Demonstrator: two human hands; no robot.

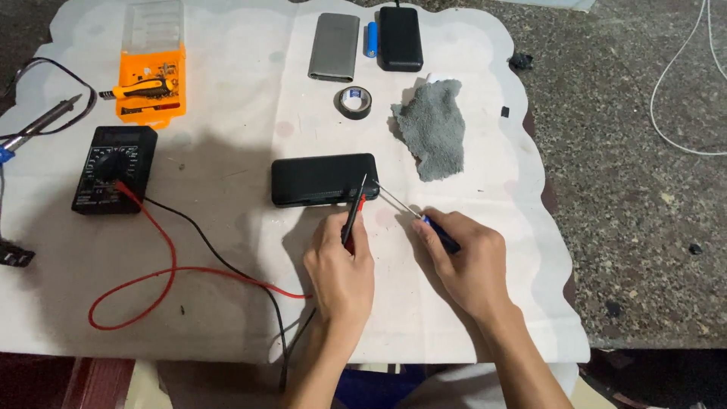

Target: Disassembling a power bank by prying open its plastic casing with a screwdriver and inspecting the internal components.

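A white mat [227,151] is spread over the table. A black power bank [324,179] lies at its centre, a black multimeter [113,168] well left. The left hand [341,265] grips a probe [354,216], the right hand [466,261] a screwdriver [413,212]; both tips are set at the bank's right end.

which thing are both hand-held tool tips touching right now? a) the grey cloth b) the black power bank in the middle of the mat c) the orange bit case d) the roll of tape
b: the left hand holds the probes and the right hand holds a screwdriver, and both tips meet the right end of the black power bank.
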